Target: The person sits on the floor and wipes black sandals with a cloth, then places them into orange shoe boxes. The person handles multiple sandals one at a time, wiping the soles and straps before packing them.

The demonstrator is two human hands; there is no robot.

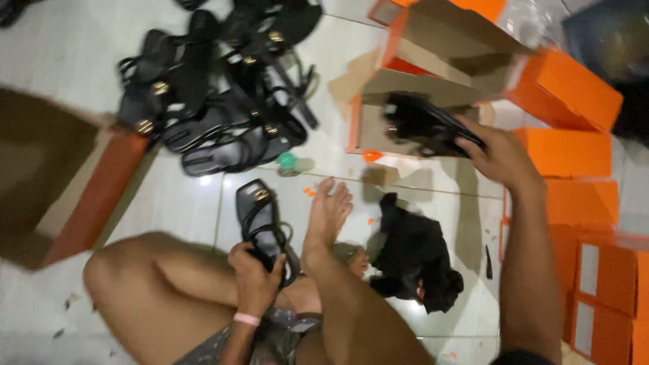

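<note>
Left grip [255, 274] closed round black sandal [260, 220], toe pointing away. Right grip [497, 152] pinched second black sandal [426, 125] above open orange box [378, 128]; sandal pile [216, 94] beyond.

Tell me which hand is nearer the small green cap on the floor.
Left. The left hand, gripping a black sandal, sits below the green cap; the right hand is farther away, at the open box.
</note>
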